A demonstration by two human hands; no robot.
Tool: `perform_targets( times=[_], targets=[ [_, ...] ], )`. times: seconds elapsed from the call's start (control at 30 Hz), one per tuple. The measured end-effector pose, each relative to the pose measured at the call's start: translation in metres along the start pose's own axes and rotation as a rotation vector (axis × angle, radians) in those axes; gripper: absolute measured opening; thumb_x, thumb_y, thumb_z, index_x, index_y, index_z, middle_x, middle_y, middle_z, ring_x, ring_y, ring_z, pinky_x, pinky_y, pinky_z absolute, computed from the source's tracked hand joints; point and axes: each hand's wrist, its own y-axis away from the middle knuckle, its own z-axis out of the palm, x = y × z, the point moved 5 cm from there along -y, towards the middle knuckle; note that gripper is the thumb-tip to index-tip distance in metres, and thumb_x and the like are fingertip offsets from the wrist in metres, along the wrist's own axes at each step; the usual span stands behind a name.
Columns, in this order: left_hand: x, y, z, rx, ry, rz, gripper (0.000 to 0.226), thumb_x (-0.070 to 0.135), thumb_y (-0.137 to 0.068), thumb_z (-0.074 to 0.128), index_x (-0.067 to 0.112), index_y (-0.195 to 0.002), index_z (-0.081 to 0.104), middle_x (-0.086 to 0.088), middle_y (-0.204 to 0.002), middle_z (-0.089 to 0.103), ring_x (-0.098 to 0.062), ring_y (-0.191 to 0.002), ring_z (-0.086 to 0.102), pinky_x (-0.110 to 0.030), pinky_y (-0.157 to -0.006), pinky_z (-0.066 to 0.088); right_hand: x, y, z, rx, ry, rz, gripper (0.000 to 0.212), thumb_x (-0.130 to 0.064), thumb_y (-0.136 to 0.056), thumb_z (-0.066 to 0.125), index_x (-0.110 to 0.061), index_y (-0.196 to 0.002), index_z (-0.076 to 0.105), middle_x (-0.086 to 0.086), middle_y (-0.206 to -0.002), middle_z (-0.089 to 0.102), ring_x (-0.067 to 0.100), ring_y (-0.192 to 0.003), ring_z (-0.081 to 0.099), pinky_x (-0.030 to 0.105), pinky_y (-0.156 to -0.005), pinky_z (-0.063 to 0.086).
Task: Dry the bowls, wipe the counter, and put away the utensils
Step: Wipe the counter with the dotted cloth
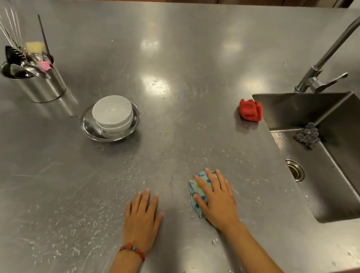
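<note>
Here the right hand (pixel 218 201) presses flat, fingers straight, on a folded cloth (pixel 195 194) (long axis running away from the person); the left hand (pixel 142 217) lies released on the wet desk (pixel 188 57).

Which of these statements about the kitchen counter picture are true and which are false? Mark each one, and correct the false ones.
1. The right hand presses flat on a blue patterned cloth. True.
2. The left hand holds a bowl. False: it rests flat on the wet counter.
3. The white bowls sit stacked in a metal dish. True.
4. The red cloth lies inside the sink. False: it lies on the counter beside the sink.
5. The steel scourer sits in the sink. True.
</note>
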Motion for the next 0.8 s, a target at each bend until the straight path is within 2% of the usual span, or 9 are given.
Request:
perform_targets(
  times=[0.27,0.37,0.43,0.5,0.57,0.67,0.73,0.8],
  targets=[
    [-0.002,-0.003,0.004,0.003,-0.047,-0.001,0.080,0.044,-0.096,-0.001,0.008,-0.102,0.070,-0.016,-0.111,0.068,-0.036,-0.099,0.065,-0.054,-0.075,0.053,0.011,-0.070,-0.010,0.010,0.012,0.081,0.052,-0.045,-0.096,0.033,-0.025,-0.144,0.028,0.003,-0.155,0.019,0.027,-0.145,0.003,0.041,-0.119,0.009],
    [-0.002,-0.002,0.004,0.013,-0.039,-0.001,0.079,0.044,-0.096,0.000,0.007,-0.103,0.070,-0.017,-0.111,0.068,-0.037,-0.099,0.065,-0.055,-0.076,0.052,0.005,-0.057,-0.010,-0.009,-0.019,0.048,0.049,-0.043,-0.096,0.035,-0.025,-0.142,0.032,0.002,-0.154,0.024,0.028,-0.145,0.005,0.044,-0.118,0.013],
    [-0.002,-0.001,0.004,0.014,-0.037,-0.001,0.080,0.044,-0.096,0.000,0.007,-0.103,0.070,-0.017,-0.111,0.068,-0.037,-0.099,0.065,-0.055,-0.076,0.052,-0.006,-0.019,-0.002,-0.004,-0.017,0.000,0.046,-0.043,-0.095,0.036,-0.026,-0.138,0.040,0.002,-0.151,0.032,0.030,-0.143,0.013,0.048,-0.116,0.022],
    [-0.002,-0.002,0.005,-0.001,-0.029,-0.003,0.079,0.044,-0.096,0.000,0.007,-0.104,0.070,-0.017,-0.112,0.068,-0.038,-0.100,0.065,-0.056,-0.077,0.052,-0.022,0.028,0.009,0.004,0.047,-0.049,0.045,-0.047,-0.095,0.027,-0.029,-0.131,0.047,0.003,-0.143,0.045,0.033,-0.138,0.028,0.050,-0.110,0.034],
    [-0.003,-0.002,0.006,-0.017,-0.025,-0.012,0.079,0.044,-0.096,0.000,0.007,-0.104,0.069,-0.018,-0.112,0.067,-0.038,-0.101,0.064,-0.056,-0.078,0.051,-0.032,0.051,0.013,-0.008,0.071,-0.068,0.046,-0.049,-0.095,0.019,-0.033,-0.126,0.049,0.001,-0.136,0.053,0.031,-0.132,0.037,0.048,-0.102,0.038],
    [0.000,-0.003,0.005,-0.046,-0.022,-0.022,0.079,0.045,-0.095,0.000,0.006,-0.105,0.069,-0.018,-0.113,0.067,-0.039,-0.102,0.064,-0.058,-0.079,0.050,-0.031,0.031,0.008,0.012,0.103,-0.089,0.043,-0.048,-0.090,0.032,-0.031,-0.120,0.057,0.002,-0.131,0.058,0.032,-0.126,0.048,0.047,-0.096,0.046],
    [0.003,-0.006,0.000,-0.049,-0.039,-0.026,0.080,0.046,-0.095,0.000,0.006,-0.107,0.068,-0.018,-0.114,0.066,-0.039,-0.102,0.063,-0.058,-0.079,0.050,-0.025,-0.001,0.003,0.041,0.062,-0.098,0.042,-0.044,-0.090,0.040,-0.026,-0.124,0.057,0.007,-0.136,0.053,0.035,-0.131,0.042,0.048,-0.102,0.043],
    [0.008,-0.012,-0.003,-0.046,-0.045,-0.038,0.078,0.046,-0.095,0.002,0.006,-0.107,0.068,-0.018,-0.115,0.066,-0.039,-0.102,0.063,-0.059,-0.078,0.050,-0.017,-0.041,0.000,0.032,-0.034,-0.046,0.043,-0.041,-0.093,0.042,-0.023,-0.132,0.049,0.009,-0.144,0.042,0.034,-0.139,0.026,0.047,-0.111,0.031]
  ],
)
